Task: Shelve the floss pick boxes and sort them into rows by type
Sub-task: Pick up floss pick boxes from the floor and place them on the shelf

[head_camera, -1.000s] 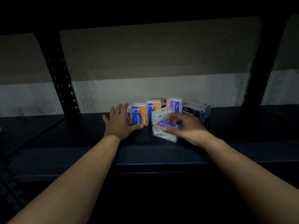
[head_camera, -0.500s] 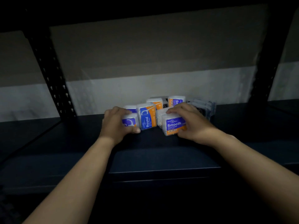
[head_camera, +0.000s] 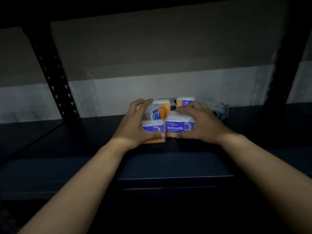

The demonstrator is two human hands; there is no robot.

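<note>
Several clear floss pick boxes stand bunched on the dark shelf [head_camera: 84, 157]. My right hand [head_camera: 200, 123] grips a purple and orange "Smooth" box [head_camera: 179, 127] upright at the front. My left hand [head_camera: 135, 122] holds a second purple and orange box [head_camera: 152, 128] just left of it, thumb across its lower front. Behind them stand a blue and orange box [head_camera: 158, 112] and another "Smooth" box [head_camera: 184, 101]. Dark clear-cased boxes [head_camera: 217, 107] at the back right are partly hidden by my right hand.
A black perforated upright [head_camera: 52, 73] rises at the left and another post [head_camera: 285, 61] at the right. A pale wall runs behind the shelf. The shelf's front edge [head_camera: 168, 177] lies below my wrists.
Both hands have drawn their boxes forward toward the shelf front. The left box now faces front beside the "Smooth" box, and the view has moved closer.
</note>
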